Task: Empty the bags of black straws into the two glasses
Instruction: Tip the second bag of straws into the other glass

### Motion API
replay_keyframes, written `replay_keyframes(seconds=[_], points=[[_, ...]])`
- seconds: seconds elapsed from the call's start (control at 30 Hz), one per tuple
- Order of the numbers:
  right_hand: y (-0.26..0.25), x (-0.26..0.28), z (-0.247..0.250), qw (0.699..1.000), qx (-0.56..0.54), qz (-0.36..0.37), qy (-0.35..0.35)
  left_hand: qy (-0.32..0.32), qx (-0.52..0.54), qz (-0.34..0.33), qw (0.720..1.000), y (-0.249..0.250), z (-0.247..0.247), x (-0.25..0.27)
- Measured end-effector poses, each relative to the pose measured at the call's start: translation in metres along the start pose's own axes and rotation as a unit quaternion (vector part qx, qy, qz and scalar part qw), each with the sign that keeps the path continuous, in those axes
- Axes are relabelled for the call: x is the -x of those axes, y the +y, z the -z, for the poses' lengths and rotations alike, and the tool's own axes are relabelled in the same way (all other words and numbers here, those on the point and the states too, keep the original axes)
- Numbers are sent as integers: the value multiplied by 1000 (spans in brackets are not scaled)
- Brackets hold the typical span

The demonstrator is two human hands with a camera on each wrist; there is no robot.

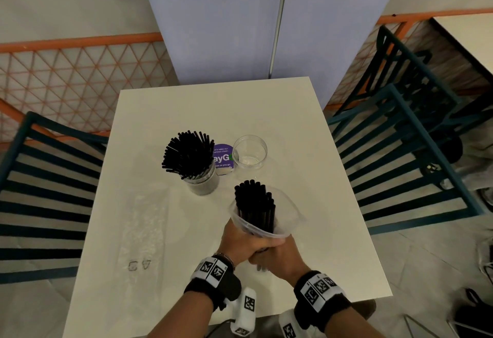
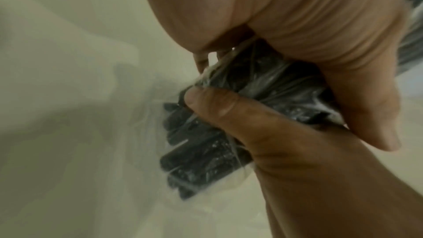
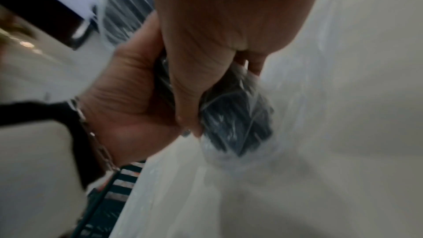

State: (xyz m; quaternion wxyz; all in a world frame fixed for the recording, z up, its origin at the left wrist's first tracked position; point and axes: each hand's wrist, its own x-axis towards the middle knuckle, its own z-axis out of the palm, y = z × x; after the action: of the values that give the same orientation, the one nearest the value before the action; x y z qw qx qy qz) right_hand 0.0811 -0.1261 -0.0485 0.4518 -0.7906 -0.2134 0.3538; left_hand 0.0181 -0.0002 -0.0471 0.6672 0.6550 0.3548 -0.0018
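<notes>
about halfway: the left glass (image 1: pixel 202 177) on the worktop (image 1: pixel 280 113) already brims with straws, the right glass (image 1: pixel 250 152) stands empty. both hands (image 1: pixel 262 251) clamp the open bag (image 1: pixel 282 220) of straws (image 1: pixel 254 205) just short of it.

On the bench (image 1: pixel 293 124) 2 glasses stand near the middle. The full glass (image 1: pixel 204 181) on the left has straws (image 1: pixel 189 155) that spread wide above its rim, so they block a path low over it. The empty glass (image 1: pixel 250 152) on the right has an open mouth, and between the 2 glasses lies only a flat purple sticker (image 1: pixel 223 159). An empty clear bag (image 1: pixel 149 220) lies flat on the left part. The far part and the right edge of the bench are bare. Chairs (image 1: pixel 50 191) stand close on both sides.
</notes>
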Motion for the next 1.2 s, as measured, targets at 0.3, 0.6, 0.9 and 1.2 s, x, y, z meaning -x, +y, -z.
replay_keyframes(seconds=[0.3, 0.6, 0.9, 1.2], points=[[-107, 32, 55, 928, 288, 81, -223, -17, 279, -2, 960, 46, 10, 38], [-116, 81, 120, 853, 500, 146, 44, -120, 326, 49, 937, 78, 41, 36], [-128, 61, 92, 677, 626, 386, -5, -263, 273, 132, 916, 89, 27, 52], [-115, 16, 100, 684, 604, 375, -165, -340, 122, 136, 922, 93, 37, 57]])
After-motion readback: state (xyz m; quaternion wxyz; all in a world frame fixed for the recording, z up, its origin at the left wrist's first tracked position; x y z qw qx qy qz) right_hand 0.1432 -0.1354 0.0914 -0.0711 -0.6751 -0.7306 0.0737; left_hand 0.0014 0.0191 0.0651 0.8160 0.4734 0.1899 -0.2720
